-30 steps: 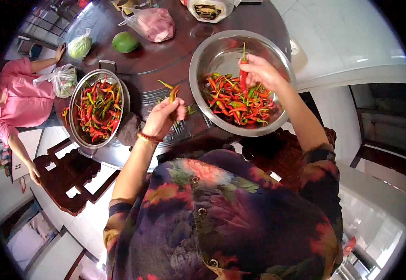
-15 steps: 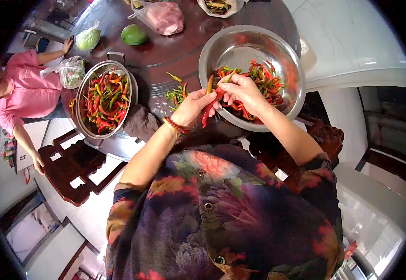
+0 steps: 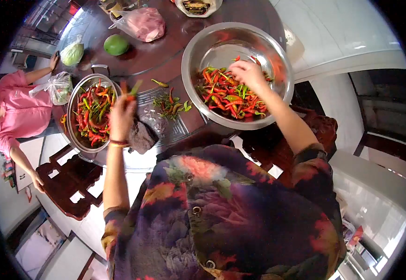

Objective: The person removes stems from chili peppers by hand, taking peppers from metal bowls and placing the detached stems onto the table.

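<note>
My left hand (image 3: pixel 122 117), blurred by motion, is at the right rim of a smaller steel bowl (image 3: pixel 68 119) heaped with red and green chili peppers (image 3: pixel 91 112). Its fingers are closed round chili peppers (image 3: pixel 132 91), whose green and reddish tips stick up above the hand. Over the large steel basin (image 3: pixel 190 98) hangs my right hand (image 3: pixel 247 74), fingers curled together above a pile of mostly red chili peppers (image 3: pixel 228 95). What those fingers hold, if anything, is hidden. Between the two vessels lie green stems and a few peppers (image 3: pixel 168 105).
A dark cloth (image 3: pixel 143 136) lies beside the smaller bowl. Farther back on the round table (image 3: pixel 165 58) are a green mango-like fruit (image 3: pixel 116 45), a bag of meat (image 3: pixel 146 24) and a cabbage (image 3: pixel 72 54). At left, a person in pink (image 3: pixel 28 105) touches a wooden chair (image 3: pixel 68 182).
My hands were together at the basin's left rim, holding peppers. Now the left has moved left to the smaller bowl, and the right has moved right over the basin. The view has shifted slightly.
</note>
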The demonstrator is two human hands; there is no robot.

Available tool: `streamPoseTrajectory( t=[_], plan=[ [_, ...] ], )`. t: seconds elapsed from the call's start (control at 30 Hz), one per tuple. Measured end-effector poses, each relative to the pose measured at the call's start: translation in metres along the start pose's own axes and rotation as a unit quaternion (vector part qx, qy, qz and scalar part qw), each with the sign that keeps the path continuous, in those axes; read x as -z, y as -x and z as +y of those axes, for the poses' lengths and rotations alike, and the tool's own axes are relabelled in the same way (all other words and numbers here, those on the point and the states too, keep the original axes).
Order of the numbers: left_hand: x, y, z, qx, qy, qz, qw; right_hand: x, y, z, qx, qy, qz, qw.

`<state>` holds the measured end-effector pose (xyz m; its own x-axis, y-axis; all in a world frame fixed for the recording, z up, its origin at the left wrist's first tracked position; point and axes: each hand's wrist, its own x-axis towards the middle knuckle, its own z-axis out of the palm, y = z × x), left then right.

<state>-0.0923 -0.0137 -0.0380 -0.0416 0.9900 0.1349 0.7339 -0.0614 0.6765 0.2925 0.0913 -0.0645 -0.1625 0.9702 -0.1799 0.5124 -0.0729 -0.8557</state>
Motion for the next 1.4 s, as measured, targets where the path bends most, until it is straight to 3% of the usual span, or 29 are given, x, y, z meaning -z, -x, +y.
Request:
streamPoseTrajectory(
  t=[0.03, 0.07, 0.13, 0.2, 0.23, 0.37, 0.6, 0.73, 0.77, 0.87, 0.9, 1.0, 1.13, 1.2, 1.27, 1.33, 1.4],
  plan=[
    [0.019, -0.003, -0.019, -0.001, -0.070, 0.042, 0.997, 0.013, -0.018, 0.040, 0.065, 0.062, 0.029, 0.996],
    [0.039, -0.005, -0.036, -0.001, -0.139, 0.083, 0.987, 0.029, -0.015, 0.035, -0.009, 0.090, 0.029, 0.996],
    [0.073, -0.007, -0.062, 0.034, -0.240, 0.147, 0.959, 0.044, -0.031, 0.072, 0.002, 0.178, 0.054, 0.983],
    [0.101, -0.013, -0.096, 0.091, -0.246, 0.122, 0.957, 0.040, -0.037, 0.077, -0.019, 0.241, 0.043, 0.969],
    [0.107, -0.012, -0.124, 0.096, -0.332, 0.146, 0.927, 0.037, -0.038, 0.077, -0.030, 0.272, 0.037, 0.961],
    [0.107, -0.007, -0.167, 0.131, -0.300, 0.135, 0.935, 0.007, -0.042, 0.075, -0.022, 0.368, 0.027, 0.929],
    [0.093, 0.002, -0.147, 0.086, -0.322, 0.148, 0.931, 0.009, -0.049, 0.073, -0.001, 0.362, -0.028, 0.932],
    [0.088, 0.005, -0.126, 0.071, -0.295, 0.172, 0.937, 0.022, -0.049, 0.070, 0.093, 0.303, -0.178, 0.932],
    [0.086, 0.005, -0.123, 0.061, -0.277, 0.176, 0.943, 0.025, -0.048, 0.065, -0.021, 0.281, -0.240, 0.929],
    [0.077, 0.008, -0.107, 0.057, -0.238, 0.179, 0.953, 0.023, -0.030, 0.043, -0.028, 0.318, -0.247, 0.915],
    [0.074, 0.008, -0.101, 0.053, -0.227, 0.171, 0.957, 0.016, -0.031, 0.058, 0.029, 0.359, -0.232, 0.903],
    [0.061, 0.004, -0.087, 0.041, -0.206, 0.144, 0.967, -0.007, -0.015, 0.036, -0.030, 0.429, -0.160, 0.889],
    [0.052, -0.002, -0.064, -0.005, -0.202, 0.138, 0.970, -0.007, -0.026, 0.041, -0.037, 0.377, -0.108, 0.919],
    [0.054, -0.003, -0.047, -0.024, -0.191, 0.153, 0.969, 0.005, -0.036, 0.056, 0.048, 0.358, -0.049, 0.931],
    [0.055, -0.004, -0.038, -0.027, -0.166, 0.147, 0.975, 0.030, -0.024, 0.012, -0.151, 0.082, -0.110, 0.979],
    [0.051, -0.005, -0.027, -0.021, -0.133, 0.132, 0.982, 0.040, -0.025, 0.022, -0.163, -0.126, -0.073, 0.976],
    [0.042, -0.005, -0.011, 0.000, -0.064, 0.097, 0.993, 0.061, -0.015, 0.009, -0.145, -0.217, -0.150, 0.954]
  ],
)
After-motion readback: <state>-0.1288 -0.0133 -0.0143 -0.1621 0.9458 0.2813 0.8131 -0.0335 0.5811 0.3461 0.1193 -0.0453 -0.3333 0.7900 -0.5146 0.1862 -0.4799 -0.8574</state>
